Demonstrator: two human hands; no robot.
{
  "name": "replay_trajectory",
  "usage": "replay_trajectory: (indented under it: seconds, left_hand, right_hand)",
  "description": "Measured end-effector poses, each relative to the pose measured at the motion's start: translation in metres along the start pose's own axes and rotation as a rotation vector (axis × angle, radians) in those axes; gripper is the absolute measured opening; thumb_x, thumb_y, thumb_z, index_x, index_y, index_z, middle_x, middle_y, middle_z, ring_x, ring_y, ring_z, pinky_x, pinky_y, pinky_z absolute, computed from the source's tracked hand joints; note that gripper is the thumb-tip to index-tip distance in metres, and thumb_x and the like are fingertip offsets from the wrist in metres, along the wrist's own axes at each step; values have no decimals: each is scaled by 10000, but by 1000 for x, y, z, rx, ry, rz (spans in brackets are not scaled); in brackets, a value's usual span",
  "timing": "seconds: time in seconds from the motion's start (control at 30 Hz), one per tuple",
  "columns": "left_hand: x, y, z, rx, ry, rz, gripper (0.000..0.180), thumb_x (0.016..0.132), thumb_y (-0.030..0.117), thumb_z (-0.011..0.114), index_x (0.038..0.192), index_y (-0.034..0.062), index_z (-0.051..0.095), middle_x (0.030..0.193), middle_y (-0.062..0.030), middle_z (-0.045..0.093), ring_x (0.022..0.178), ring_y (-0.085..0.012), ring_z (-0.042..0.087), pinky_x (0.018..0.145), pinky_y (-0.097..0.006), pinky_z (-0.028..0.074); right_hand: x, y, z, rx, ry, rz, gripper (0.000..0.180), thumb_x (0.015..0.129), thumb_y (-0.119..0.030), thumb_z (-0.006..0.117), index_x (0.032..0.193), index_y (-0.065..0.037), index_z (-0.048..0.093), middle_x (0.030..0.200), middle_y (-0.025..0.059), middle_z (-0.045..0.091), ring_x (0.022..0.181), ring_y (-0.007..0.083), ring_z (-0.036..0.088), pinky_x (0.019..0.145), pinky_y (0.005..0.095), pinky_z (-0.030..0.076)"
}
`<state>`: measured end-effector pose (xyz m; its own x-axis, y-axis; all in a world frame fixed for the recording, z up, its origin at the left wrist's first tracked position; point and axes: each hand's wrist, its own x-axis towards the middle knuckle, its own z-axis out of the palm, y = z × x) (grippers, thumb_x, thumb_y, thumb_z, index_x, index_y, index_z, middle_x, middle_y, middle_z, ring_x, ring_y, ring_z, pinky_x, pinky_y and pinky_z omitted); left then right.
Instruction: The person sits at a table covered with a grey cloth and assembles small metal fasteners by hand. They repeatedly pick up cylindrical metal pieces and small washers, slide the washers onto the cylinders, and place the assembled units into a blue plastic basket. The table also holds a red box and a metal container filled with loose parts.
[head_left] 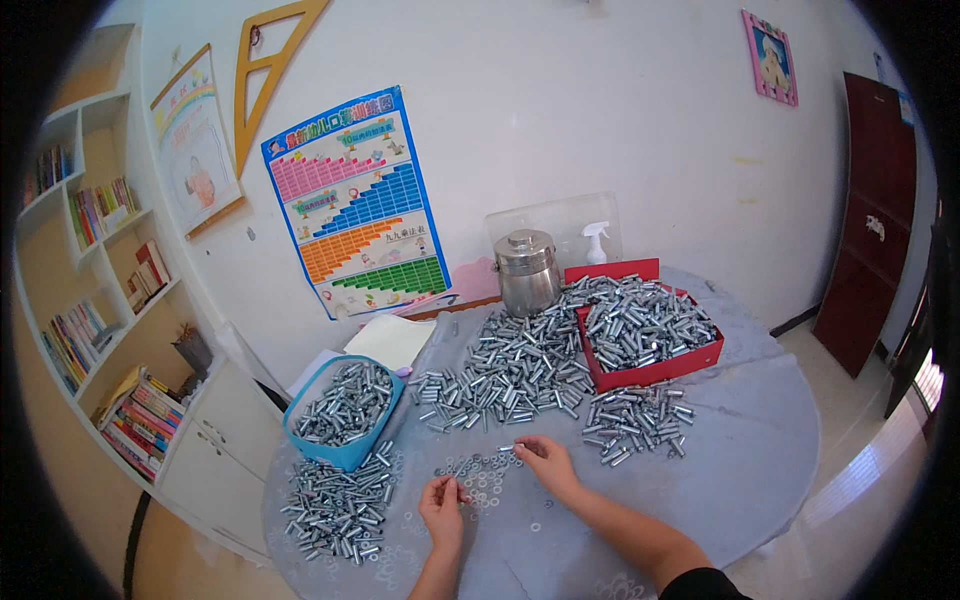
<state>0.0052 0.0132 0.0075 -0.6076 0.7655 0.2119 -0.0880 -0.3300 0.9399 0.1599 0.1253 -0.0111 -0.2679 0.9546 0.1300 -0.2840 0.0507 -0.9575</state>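
Note:
My left hand (pixel 441 508) is closed in a pinch near the table's middle, on what looks like a thin silver bolt (pixel 461 467). To its right and slightly farther off, my right hand (pixel 546 463) pinches a short silver metal sleeve (pixel 506 448). Small flat washers (pixel 487 487) lie scattered on the cloth between and below the hands. Beyond them spreads a big heap of silver metal anchors (pixel 525 365). A smaller pile of the same pieces (pixel 635 422) lies to the right of my right hand.
A blue basket (pixel 348 455) full of metal pieces stands at left, with another pile (pixel 338 510) before it. At back right is a filled red box (pixel 660 372). A steel canister (pixel 527 275) and a white spray bottle (pixel 595 243) stand by the wall. Grey cloth (pixel 720 470) covers the table.

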Motion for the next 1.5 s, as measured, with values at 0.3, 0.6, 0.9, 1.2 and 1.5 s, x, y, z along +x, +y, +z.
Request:
replay_trajectory:
  seconds: [0.3, 0.6, 0.9, 1.2, 1.5]
  left_hand:
    - [-8, -4, -5, -43, -47, -72, 85, 892, 55, 526, 935, -6, 567, 748, -59, 577, 598, -103, 535, 560, -242, 481]
    - [-9, -8, -7, -61, -83, -130, 96, 891, 49, 522, 949, -5, 576, 748, -52, 578, 579, -77, 521, 532, -220, 467]
    - [-10, -8, -5, 20, -143, -187, 102, 884, 61, 538, 941, -13, 579, 753, -59, 600, 576, -74, 529, 515, -222, 467]
    - [-10, -10, -6, 29, -217, -215, 130, 886, 85, 546, 935, -30, 584, 813, -81, 630, 574, -83, 541, 510, -221, 459]
    - [-23, -3, 4, -80, -281, -327, 295, 904, 98, 523, 1168, -34, 539, 919, -135, 642, 740, -165, 639, 655, -269, 537]
  right_hand:
    - [-26, 11, 1, -106, 71, -94, 244, 838, -73, 629, 1071, -7, 596, 938, 25, 611, 789, 73, 550, 686, 198, 434]
    - [-31, -11, 3, -100, 88, 37, 215, 838, -86, 632, 1041, -18, 636, 885, 9, 612, 770, 77, 554, 694, 204, 447]
    - [-32, -8, 6, -161, 9, 4, 230, 843, -85, 626, 1063, -16, 625, 877, -9, 606, 777, 67, 546, 703, 197, 438]
    - [-33, -4, 6, -174, -53, -12, 225, 828, -60, 637, 1049, -13, 630, 904, 1, 623, 794, 69, 548, 717, 196, 434]
    - [-44, -15, 19, -410, -222, -98, 198, 787, -84, 678, 977, -26, 668, 922, 37, 660, 835, 98, 558, 766, 238, 441]
